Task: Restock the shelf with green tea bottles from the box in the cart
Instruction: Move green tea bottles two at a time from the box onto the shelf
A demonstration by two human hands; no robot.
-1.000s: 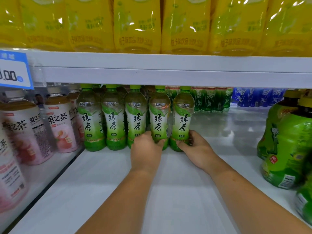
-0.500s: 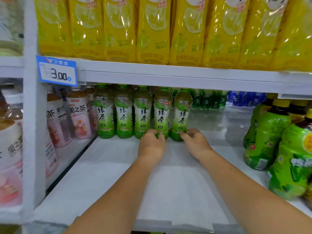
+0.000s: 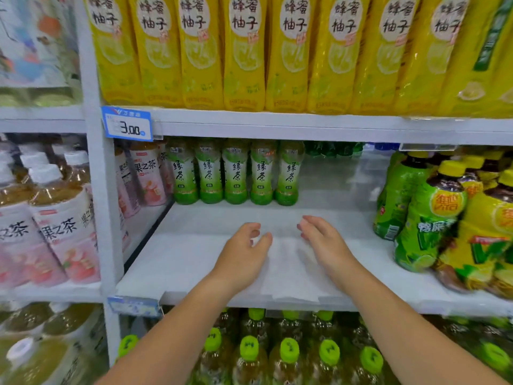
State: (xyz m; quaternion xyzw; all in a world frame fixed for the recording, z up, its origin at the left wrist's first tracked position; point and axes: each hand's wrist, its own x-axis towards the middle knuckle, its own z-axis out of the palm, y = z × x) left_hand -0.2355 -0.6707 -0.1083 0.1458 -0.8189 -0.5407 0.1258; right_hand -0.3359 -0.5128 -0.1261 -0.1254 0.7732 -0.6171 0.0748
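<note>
Several green tea bottles with green-and-white labels stand in a row at the back left of the white middle shelf. My left hand hovers over the shelf in front of them, fingers loosely curved and holding nothing. To its right, my right hand is also empty, with relaxed fingers. Both hands are clear of the bottles. The box and the cart are out of view.
Pink fruit-tea bottles stand left of the green tea, and large green and yellow bottles fill the shelf's right end. Yellow honey-pomelo bottles line the shelf above; green-capped bottles sit below. A 3.00 price tag hangs at upper left.
Both hands let go of the two rightmost green tea bottles and drew back toward me. The view pulled away from the shelf, so more shelves show.
</note>
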